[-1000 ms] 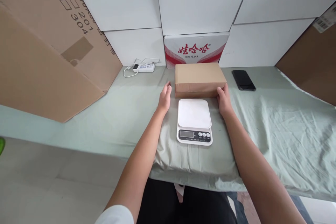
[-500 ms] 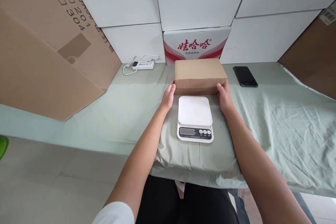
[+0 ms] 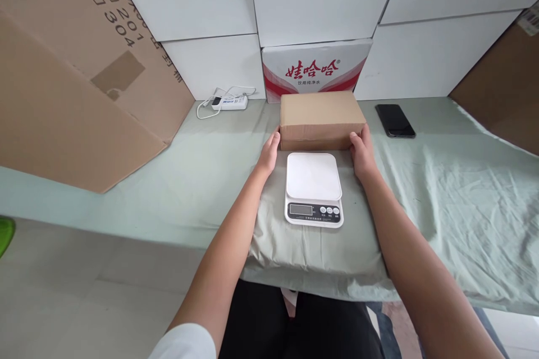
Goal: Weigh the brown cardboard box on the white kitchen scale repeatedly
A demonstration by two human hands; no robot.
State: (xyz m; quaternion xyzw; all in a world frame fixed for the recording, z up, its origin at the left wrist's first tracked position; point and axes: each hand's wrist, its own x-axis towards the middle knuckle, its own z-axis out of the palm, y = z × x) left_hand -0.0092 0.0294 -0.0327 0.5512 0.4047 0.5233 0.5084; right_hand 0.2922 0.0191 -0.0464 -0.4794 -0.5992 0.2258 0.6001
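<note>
A closed brown cardboard box rests on the cloth-covered table, just behind a white digital kitchen scale. My left hand presses on the box's left end, thumb toward the front, its other fingers partly hidden along the side. At the opposite end, my right hand grips the right front corner, thumb on the front face. Between my forearms lies the scale, its flat weighing plate bare and its display blank.
Behind the cardboard box stands a white and red printed carton against white panels. A power strip with a white cable lies left; a black phone lies right. Large cardboard sheets flank the green tablecloth.
The camera view has shifted very slightly. Both hands stay on the ends of the cardboard box, and box and scale show no clear movement.
</note>
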